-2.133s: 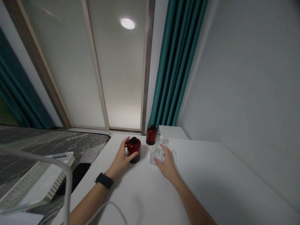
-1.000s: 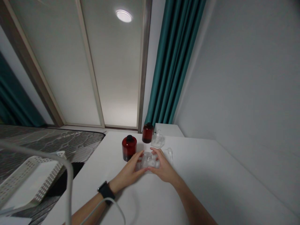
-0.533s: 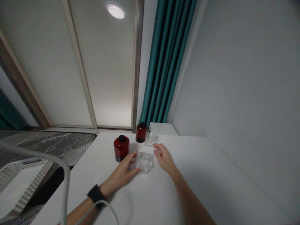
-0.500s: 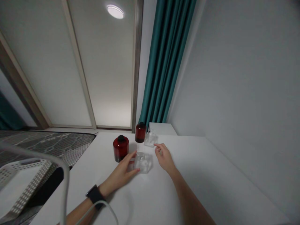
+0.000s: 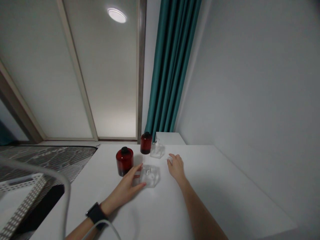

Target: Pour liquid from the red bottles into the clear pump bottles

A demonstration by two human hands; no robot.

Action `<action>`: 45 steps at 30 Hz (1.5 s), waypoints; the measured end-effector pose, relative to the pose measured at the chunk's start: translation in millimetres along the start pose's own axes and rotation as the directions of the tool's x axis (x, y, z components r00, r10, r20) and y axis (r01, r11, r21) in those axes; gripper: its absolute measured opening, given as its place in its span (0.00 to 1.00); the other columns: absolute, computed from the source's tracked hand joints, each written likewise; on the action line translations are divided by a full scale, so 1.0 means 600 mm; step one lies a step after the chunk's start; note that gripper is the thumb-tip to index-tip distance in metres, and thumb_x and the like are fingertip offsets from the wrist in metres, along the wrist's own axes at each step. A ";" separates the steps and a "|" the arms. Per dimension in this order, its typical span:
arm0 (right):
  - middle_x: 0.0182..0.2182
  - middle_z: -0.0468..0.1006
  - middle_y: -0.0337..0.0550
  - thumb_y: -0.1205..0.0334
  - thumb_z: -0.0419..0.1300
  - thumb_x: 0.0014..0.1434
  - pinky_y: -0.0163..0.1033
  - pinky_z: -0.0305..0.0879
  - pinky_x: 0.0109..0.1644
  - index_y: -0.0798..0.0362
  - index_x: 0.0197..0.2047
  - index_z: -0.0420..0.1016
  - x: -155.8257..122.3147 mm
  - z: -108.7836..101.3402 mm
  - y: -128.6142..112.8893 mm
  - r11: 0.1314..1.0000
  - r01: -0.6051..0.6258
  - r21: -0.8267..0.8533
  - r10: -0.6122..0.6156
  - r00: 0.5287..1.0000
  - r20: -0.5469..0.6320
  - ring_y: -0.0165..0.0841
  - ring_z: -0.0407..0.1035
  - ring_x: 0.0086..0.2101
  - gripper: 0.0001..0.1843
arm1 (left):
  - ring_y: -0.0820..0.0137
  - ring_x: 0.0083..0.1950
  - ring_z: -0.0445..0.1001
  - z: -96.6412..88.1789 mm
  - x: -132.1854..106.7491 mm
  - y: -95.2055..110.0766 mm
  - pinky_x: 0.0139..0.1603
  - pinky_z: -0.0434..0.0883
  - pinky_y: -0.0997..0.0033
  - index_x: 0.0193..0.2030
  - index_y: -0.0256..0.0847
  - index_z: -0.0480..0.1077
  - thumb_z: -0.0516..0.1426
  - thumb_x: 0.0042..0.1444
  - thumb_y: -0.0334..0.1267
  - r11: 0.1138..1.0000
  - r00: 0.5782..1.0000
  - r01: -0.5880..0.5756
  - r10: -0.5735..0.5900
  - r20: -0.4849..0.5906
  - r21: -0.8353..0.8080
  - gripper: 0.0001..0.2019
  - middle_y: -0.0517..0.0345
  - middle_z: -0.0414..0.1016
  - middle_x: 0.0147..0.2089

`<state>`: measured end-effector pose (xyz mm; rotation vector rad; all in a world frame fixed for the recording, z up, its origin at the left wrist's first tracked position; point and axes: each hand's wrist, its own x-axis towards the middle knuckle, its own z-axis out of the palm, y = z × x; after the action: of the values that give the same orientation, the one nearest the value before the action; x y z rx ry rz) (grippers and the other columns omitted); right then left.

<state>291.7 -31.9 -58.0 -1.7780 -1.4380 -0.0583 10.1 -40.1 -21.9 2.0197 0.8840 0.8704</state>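
Observation:
My left hand [image 5: 126, 186] lies on the white table [image 5: 220, 196], its fingertips against the left side of a square transparent glass bottle [image 5: 149, 176] lying there. My right hand [image 5: 176, 168] rests to the right of that bottle, apart from it, and holds nothing. Just left of my left fingers stands a dark red jar with a black cap [image 5: 124, 161]. Farther back are a smaller dark red jar [image 5: 146, 143] and a second transparent glass bottle [image 5: 157, 150]. A black watch [image 5: 96, 213] circles my left wrist.
A white perforated basket [image 5: 22, 200] and a grey patterned mat [image 5: 45, 160] lie beyond the table's left edge. A pale curved cable [image 5: 32, 165] crosses the lower left of the view. A white cabinet [image 5: 170, 138] and teal curtain [image 5: 162, 83] stand behind the table.
Both hands have come away from around the glass bottle, which now lies on the table. My right hand has moved right, and the whole view has shifted left.

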 end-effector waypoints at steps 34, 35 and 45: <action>0.40 0.77 0.45 0.54 0.61 0.60 0.44 0.67 0.45 0.49 0.49 0.63 -0.016 -0.074 -0.163 0.616 -0.040 0.787 0.086 0.996 -0.017 0.36 0.71 0.39 0.17 | 0.55 0.59 0.73 0.000 -0.004 0.024 0.60 0.73 0.51 0.66 0.44 0.63 0.65 0.52 0.35 1.000 1.000 -0.009 0.009 0.018 -0.009 0.34 0.45 0.69 0.64; 0.40 0.77 0.45 0.55 0.61 0.59 0.44 0.66 0.46 0.49 0.49 0.64 -0.017 -0.075 -0.164 0.627 -0.023 0.778 0.070 0.997 -0.027 0.37 0.70 0.39 0.16 | 0.55 0.59 0.73 0.000 -0.004 0.024 0.60 0.73 0.51 0.66 0.44 0.62 0.65 0.52 0.35 1.000 1.000 -0.006 0.006 0.021 -0.011 0.34 0.45 0.69 0.64; 0.41 0.77 0.43 0.62 0.60 0.61 0.44 0.68 0.48 0.48 0.49 0.72 -0.044 -0.080 -0.182 0.775 0.160 0.612 -0.245 0.968 0.056 0.37 0.70 0.40 0.12 | 0.55 0.58 0.74 0.000 -0.003 0.026 0.60 0.73 0.52 0.66 0.42 0.63 0.66 0.52 0.34 0.999 0.999 -0.012 0.013 0.032 -0.039 0.34 0.43 0.68 0.65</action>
<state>213.4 -82.0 21.5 -1.1084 -1.5203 0.3807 13.8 -49.2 -9.6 2.0024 0.8312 0.8539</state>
